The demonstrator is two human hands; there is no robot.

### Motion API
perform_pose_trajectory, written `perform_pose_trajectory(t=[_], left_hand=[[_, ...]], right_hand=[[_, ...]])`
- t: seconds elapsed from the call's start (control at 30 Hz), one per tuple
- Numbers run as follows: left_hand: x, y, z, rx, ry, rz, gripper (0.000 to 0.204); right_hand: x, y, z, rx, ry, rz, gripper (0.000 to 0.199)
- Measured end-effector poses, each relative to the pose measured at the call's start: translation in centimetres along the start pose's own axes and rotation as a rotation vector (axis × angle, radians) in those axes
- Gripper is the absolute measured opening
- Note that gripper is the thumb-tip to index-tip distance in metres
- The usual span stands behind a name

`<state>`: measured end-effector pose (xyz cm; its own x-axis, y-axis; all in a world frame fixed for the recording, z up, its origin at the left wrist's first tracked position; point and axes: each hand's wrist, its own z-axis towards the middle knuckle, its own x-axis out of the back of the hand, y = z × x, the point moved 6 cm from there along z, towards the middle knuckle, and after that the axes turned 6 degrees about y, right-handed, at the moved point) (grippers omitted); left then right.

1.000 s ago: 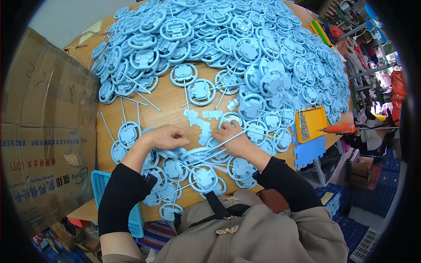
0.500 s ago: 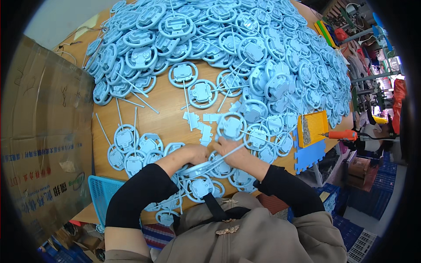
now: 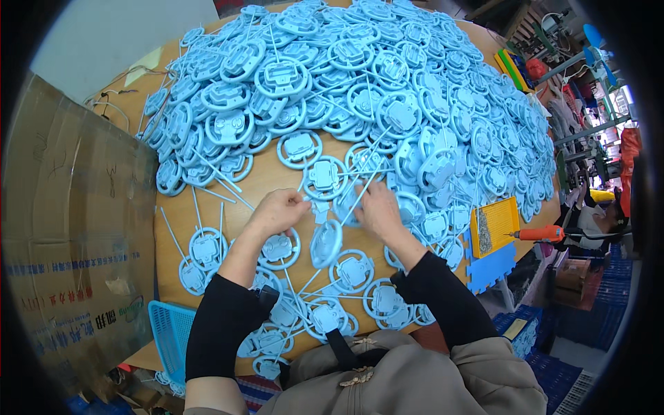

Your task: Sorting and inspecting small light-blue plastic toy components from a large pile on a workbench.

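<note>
Both hands point(image 3: 280, 211) point(image 3: 377, 207) grip sprue point(image 3: 325, 207) (bare table point(image 3: 266, 181) between piles).

Moulded ring parts point(image 3: 360, 90), heaped: uniform pale blue, thin sprue rods the same shade. Ring part point(image 3: 326, 242) at the hands: pale blue. Wooden table point(image 3: 270, 181) beneath the heap: warm tan, plain. Sleeves point(image 3: 225, 321): black; jacket point(image 3: 408, 380) below them: grey-brown with black strap. Cardboard box point(image 3: 69, 242), left of the table: brown, blue and red print. Mesh basket point(image 3: 169, 335), at the table's lower left: light blue. Tray point(image 3: 494, 225), at the table's right edge: yellow, with grey speckled contents. Foam mat piece point(image 3: 491, 266) below the tray: mid blue. Tool point(image 3: 543, 234) beside the tray: orange handle.
</note>
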<state>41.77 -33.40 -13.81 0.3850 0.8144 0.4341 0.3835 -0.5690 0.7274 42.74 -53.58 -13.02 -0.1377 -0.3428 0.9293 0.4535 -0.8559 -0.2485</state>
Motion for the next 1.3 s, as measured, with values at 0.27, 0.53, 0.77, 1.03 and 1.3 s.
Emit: perform_pose_trajectory(t=[0.27,0.53,0.77,1.03,1.3], left_hand=[[-0.8,-0.5,3.8,-0.15,0.495,0.542,0.047],[1.2,-5.1,3.0,-0.132,0.385,0.548,0.021],[1.7,-1.2,-0.8,-0.52,0.586,0.405,0.022],[-1.2,3.1,6.9,-0.715,0.606,0.469,0.057],[-0.8,4.0,9.7,-0.481,0.304,0.58,0.082]], right_hand=[[-1.4,-0.2,2.7,0.006,-0.024,0.182,0.031],[-5.2,-3.8,3.3,-0.073,-0.268,0.392,0.038],[-1.9,-5.3,-0.2,-0.026,-0.381,0.834,0.024],[-0.5,1.9,4.5,-0.109,0.166,0.464,0.016],[-2.3,-1.8,-1.7,0.054,-0.089,0.285,0.014]])
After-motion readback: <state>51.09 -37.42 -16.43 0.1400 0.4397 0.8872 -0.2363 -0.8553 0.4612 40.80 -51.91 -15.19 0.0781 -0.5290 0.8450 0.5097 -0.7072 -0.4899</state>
